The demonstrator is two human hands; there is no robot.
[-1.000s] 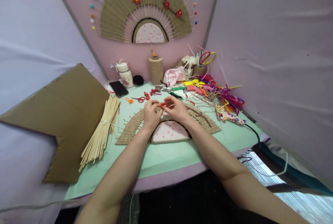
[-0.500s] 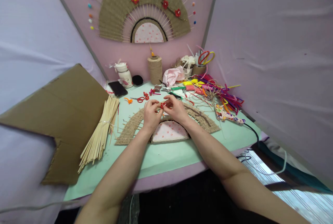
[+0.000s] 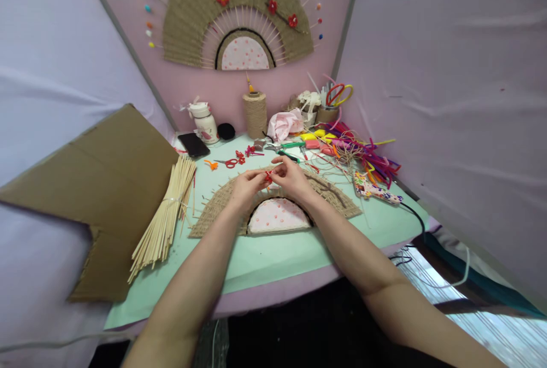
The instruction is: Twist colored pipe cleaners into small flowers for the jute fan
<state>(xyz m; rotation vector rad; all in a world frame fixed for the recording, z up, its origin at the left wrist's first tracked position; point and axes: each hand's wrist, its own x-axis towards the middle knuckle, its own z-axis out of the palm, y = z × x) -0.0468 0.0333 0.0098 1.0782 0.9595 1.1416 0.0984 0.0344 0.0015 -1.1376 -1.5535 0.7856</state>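
A small red pipe-cleaner piece [image 3: 269, 176] is pinched between the fingertips of my left hand [image 3: 250, 184] and my right hand [image 3: 290, 176]; the fingers hide most of its shape. Both hands are closed on it and nearly touch. Beneath them lies a woven twine fan [image 3: 213, 208] on thin sticks, flat on the table, with a pink dotted half-round [image 3: 280, 216] at its base. A brown branch-like strip [image 3: 331, 185] crosses the fan's right side. Red pieces [image 3: 240, 157] and red-handled scissors [image 3: 231, 163] rest behind my left hand.
A bundle of sticks [image 3: 164, 214] and a cardboard sheet [image 3: 106, 185] are at left. Behind stand a bottle [image 3: 204, 124] and a twine spool [image 3: 255, 116]. Green-handled pliers [image 3: 288, 156], colourful pipe cleaners [image 3: 363, 154] and a corded glue gun [image 3: 376, 190] lie at right. A finished fan [image 3: 183, 32] hangs behind.
My left hand has turned and flattened slightly, its fingers now reaching more toward the right. The red piece has shifted slightly between the fingertips. My right hand is nearly where it was.
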